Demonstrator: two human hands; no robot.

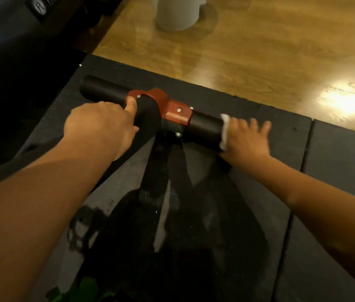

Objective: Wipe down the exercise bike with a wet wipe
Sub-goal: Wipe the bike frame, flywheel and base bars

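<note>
Pressing the wipe [225,131] on the bar's [205,127] end, the right hand [246,140] has its fingers [253,124] spread; unpinched, the wipe could slip off. The left hand [100,125] grips the frame [148,118].

A white label [41,6] on the black object [9,40] at far left shows a round logo and cut-off letters, unreadable.

Gym-like workout space: black rubber floor mats [335,153] across the lower frame, glossy wood-plank flooring [259,51] upper right, an exercise bike [104,90] standing on the mats.
</note>
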